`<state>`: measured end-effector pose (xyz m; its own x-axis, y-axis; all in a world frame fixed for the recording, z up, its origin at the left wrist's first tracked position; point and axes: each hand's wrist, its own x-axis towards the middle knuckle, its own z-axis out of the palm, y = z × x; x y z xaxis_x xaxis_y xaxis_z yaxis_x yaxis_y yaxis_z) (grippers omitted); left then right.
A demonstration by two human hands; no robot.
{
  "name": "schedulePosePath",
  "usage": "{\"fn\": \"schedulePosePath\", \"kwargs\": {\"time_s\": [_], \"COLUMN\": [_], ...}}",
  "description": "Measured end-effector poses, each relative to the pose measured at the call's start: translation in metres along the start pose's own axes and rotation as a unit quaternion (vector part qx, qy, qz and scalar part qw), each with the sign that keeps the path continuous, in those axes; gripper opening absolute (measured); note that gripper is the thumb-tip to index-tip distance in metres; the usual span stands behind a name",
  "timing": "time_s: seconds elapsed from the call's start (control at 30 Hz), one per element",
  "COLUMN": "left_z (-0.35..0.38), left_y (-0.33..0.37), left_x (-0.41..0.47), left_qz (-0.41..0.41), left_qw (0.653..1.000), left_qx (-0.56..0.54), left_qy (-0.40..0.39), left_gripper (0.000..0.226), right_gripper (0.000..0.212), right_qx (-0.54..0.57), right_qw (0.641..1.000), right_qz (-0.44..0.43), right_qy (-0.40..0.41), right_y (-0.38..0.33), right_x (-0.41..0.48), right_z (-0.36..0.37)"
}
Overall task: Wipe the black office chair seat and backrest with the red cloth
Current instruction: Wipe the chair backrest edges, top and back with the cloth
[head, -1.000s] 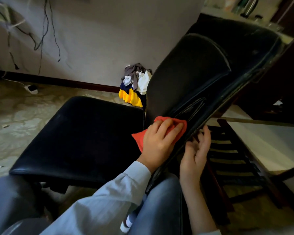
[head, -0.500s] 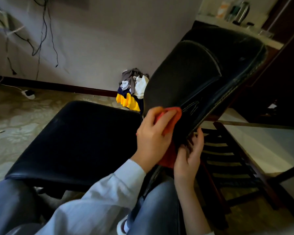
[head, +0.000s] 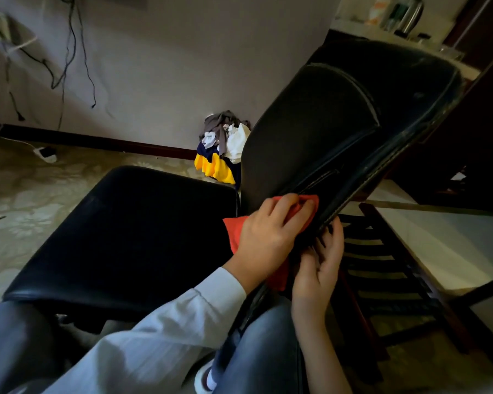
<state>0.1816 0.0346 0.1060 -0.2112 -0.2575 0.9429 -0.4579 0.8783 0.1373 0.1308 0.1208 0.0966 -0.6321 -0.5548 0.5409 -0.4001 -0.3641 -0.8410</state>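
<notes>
Backrest (head: pixel 325 132) of black office chair, tilted, rising right of the seat (head: pixel 125 237), which lies flat at centre left. Red cloth (head: pixel 234 231) lies against the lower backrest, one corner jutting over the seat's rear edge and another hanging below the wrist. Left hand (head: pixel 268 237), in a pale sleeve, has its fingers curled over the cloth, holding it to the backrest; the thumb is hidden. Right hand (head: pixel 316 271) rests on the backrest's near edge, fingers nearly straight and released, their tips hidden behind the edge. Clothes pile (head: pixel 222 146) lies by the wall beyond the seat. Slatted frame (head: pixel 382 265) stands right of the hands.
</notes>
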Motion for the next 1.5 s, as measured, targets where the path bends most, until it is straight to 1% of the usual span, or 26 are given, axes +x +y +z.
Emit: {"fn": "schedulePosePath", "kwargs": {"time_s": [0.07, 0.17, 0.27, 0.33, 0.43, 0.47, 0.53, 0.67, 0.8, 0.93, 1.03, 1.1, 1.13, 1.2, 1.27, 1.33, 1.43, 1.5], "left_z": [-0.003, -0.008, -0.013, -0.017, -0.020, -0.020, -0.016, -0.001, 0.005, 0.006, 0.005, 0.004, 0.003, -0.001, -0.006, -0.010, -0.011, -0.007], "left_y": [-0.005, -0.012, -0.014, -0.011, -0.006, -0.004, -0.001, 0.004, -0.001, -0.011, -0.020, -0.025, -0.027, -0.027, -0.023, -0.017, -0.009, -0.006], "left_x": [-0.015, -0.034, -0.045, -0.045, -0.026, -0.016, -0.001, -0.002, -0.032, -0.072, -0.109, -0.137, -0.150, -0.165, -0.163, -0.146, -0.108, -0.088], "left_qz": [0.010, 0.023, -0.003, -0.056, -0.140, -0.151, -0.148, -0.111, -0.042, -0.018, -0.015, -0.017, -0.029, -0.087, -0.161, -0.205, -0.214, -0.206], "left_qw": [1.000, 0.998, 0.996, 0.994, 0.980, 0.976, 0.977, 0.989, 0.998, 0.999, 0.997, 0.992, 0.989, 0.983, 0.978, 0.974, 0.969, 0.968], "left_qx": [0.006, 0.004, -0.022, -0.062, -0.139, -0.154, -0.148, -0.096, -0.050, -0.010, 0.014, 0.012, 0.004, -0.019, -0.046, -0.076, -0.119, -0.135], "left_qy": [-0.021, -0.065, -0.090, -0.072, 0.017, 0.041, 0.046, 0.021, 0.003, -0.036, -0.080, -0.126, -0.148, -0.162, -0.126, -0.064, 0.022, 0.040], "left_gripper": [0.032, 0.039, 0.040, 0.035, 0.027, 0.026, 0.026, 0.029, 0.028, 0.039, 0.038, 0.037, 0.036, 0.031, 0.025, 0.019, 0.021, 0.021], "right_gripper": [0.066, 0.066, 0.066, 0.066, 0.068, 0.069, 0.072, 0.074, 0.075, 0.073, 0.071, 0.073, 0.074, 0.079, 0.086, 0.089, 0.089, 0.089], "right_qx": [-0.002, -0.008, -0.016, -0.016, -0.026, -0.028, -0.031, -0.028, -0.020, -0.029, -0.053, -0.051, -0.049, -0.054, -0.064, -0.068, -0.086, -0.106], "right_qw": [1.000, 1.000, 1.000, 1.000, 0.999, 0.999, 0.999, 0.999, 0.999, 0.999, 0.997, 0.997, 0.997, 0.996, 0.995, 0.994, 0.994, 0.992], "right_qz": [-0.001, -0.002, -0.001, -0.003, -0.021, -0.026, -0.029, -0.036, -0.041, -0.038, -0.042, -0.014, 0.002, 0.019, 0.031, 0.042, 0.032, 0.026], "right_qy": [-0.002, -0.003, -0.006, -0.006, -0.016, -0.019, -0.022, -0.017, -0.022, -0.026, -0.037, -0.052, -0.060, -0.071, -0.072, -0.069, -0.066, -0.064], "right_y": [0.000, 0.002, 0.004, 0.004, 0.006, 0.007, 0.010, 0.015, 0.015, 0.018, 0.022, 0.024, 0.025, 0.029, 0.034, 0.038, 0.043, 0.047], "right_x": [0.000, -0.001, -0.002, -0.003, -0.005, -0.005, -0.007, -0.007, -0.005, -0.004, 0.001, -0.001, -0.005, -0.015, -0.023, -0.027, -0.030, -0.031], "right_z": [0.001, 0.000, -0.001, -0.001, 0.001, 0.002, 0.003, 0.002, 0.003, 0.000, -0.008, -0.010, -0.010, -0.008, -0.004, 0.000, 0.002, 0.002]}}
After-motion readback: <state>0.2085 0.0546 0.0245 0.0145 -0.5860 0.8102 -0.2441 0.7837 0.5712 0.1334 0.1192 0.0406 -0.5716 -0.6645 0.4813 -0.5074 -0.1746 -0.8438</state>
